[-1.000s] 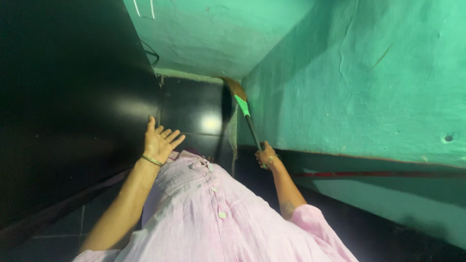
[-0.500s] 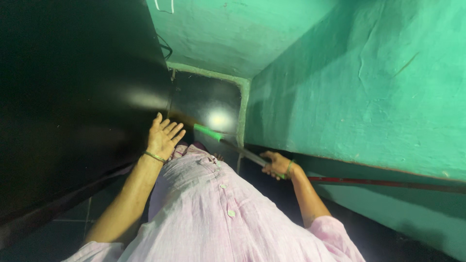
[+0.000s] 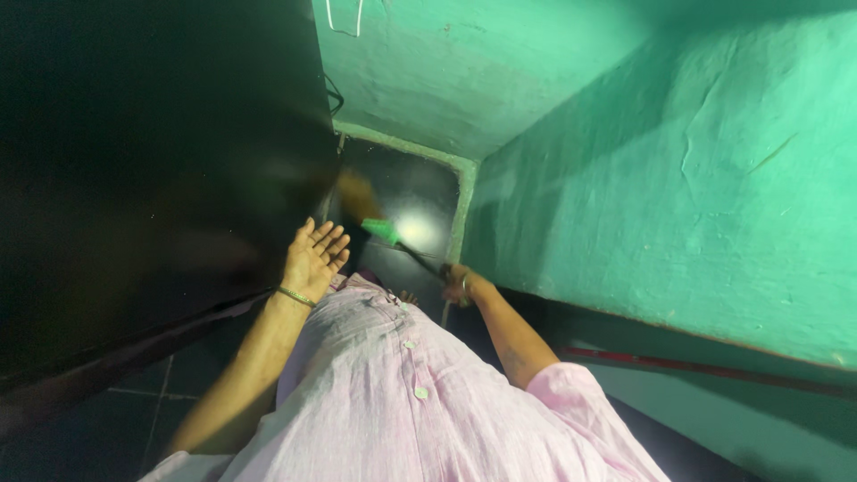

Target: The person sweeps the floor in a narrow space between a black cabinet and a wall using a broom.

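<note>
From the head camera I look straight down a pink button shirt [image 3: 393, 402] into a narrow passage. At far left stands a tall, glossy black cabinet side [image 3: 152, 161]. My left hand [image 3: 312, 259] is raised flat beside it, fingers [image 3: 332, 239] spread wide and holding nothing; whether the palm touches the black surface I cannot tell. A thin bangle [image 3: 295, 296] sits on that wrist. Further right, a broom [image 3: 393, 239] reaches down toward the dark floor [image 3: 411, 192]: a blurred, brownish bristle head, a green collar, then a slim dark handle. My right hand [image 3: 460, 284] is closed around the handle's upper end. I judge the broom light and stiff along the handle, soft at the bristles, and best held where the hand already is, high on the handle. At far right rises a rough green wall [image 3: 678, 170].
</note>
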